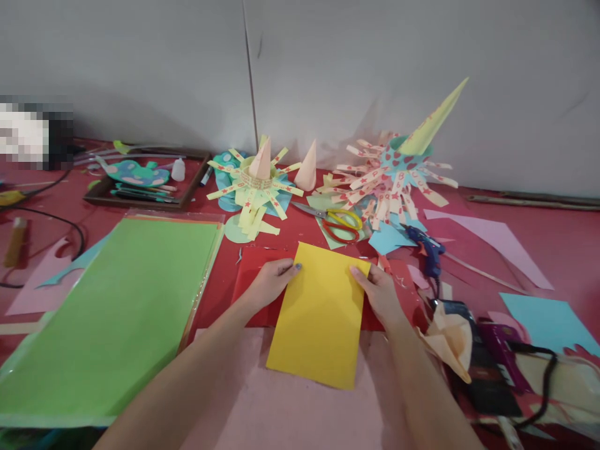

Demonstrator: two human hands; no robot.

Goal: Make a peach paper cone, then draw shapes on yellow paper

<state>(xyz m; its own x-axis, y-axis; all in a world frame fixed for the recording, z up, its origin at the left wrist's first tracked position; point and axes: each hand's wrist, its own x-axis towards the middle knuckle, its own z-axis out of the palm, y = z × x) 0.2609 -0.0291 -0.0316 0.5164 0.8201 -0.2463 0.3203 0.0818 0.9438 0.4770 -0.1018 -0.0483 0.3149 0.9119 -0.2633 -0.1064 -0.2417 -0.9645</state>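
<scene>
A yellow sheet of paper point(319, 319) is held up by its two upper side edges. My left hand point(274, 280) pinches it near the upper left, thumb on the front. On the other side, my right hand point(379, 287) grips the upper right corner, its fingers hidden behind the sheet. Beneath and behind the hands lies red paper point(253, 269) on the table. Just beyond stand scissors point(335, 222) with one yellow and one red handle loop. A blue glue gun point(427, 249) rests to the right of my right hand.
A stack of green paper point(117, 300) covers the left side. At the back are a brown tray point(94, 197), a strip-fringed paper craft point(255, 178), a pink cone point(307, 167) and a taller horned one point(407, 162). Dark boxes point(487, 375) and paper scraps point(497, 240) lie right.
</scene>
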